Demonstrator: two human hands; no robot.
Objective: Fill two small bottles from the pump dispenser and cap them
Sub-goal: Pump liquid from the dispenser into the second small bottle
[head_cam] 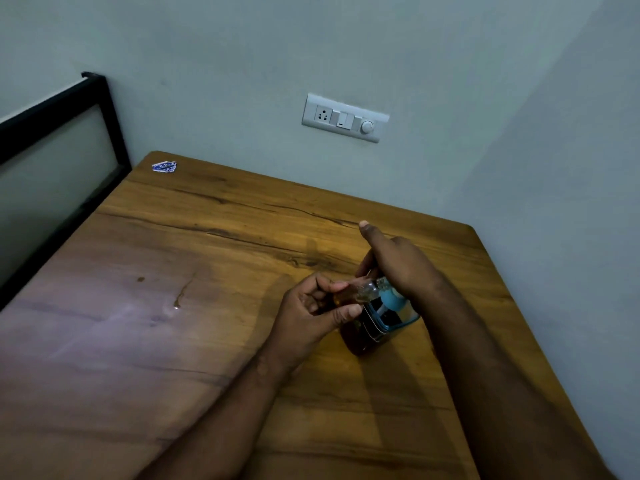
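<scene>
A pump dispenser [377, 323] with dark amber liquid and a blue label stands on the wooden table [207, 237]. My right hand [398, 265] lies over its pump head, thumb stretched out, palm on top. My left hand [311, 313] grips a small clear bottle [353, 292] holding some amber liquid, tilted against the dispenser's spout. The spout tip and the bottle's mouth are hidden by my fingers. I see no second bottle and no caps.
A drop and a thin streak of spilled liquid [180, 296] lie on the table to the left. A blue sticker [164, 166] sits at the far left corner. A switch panel [344, 117] is on the wall, and a black-framed panel [59, 161] borders the left side.
</scene>
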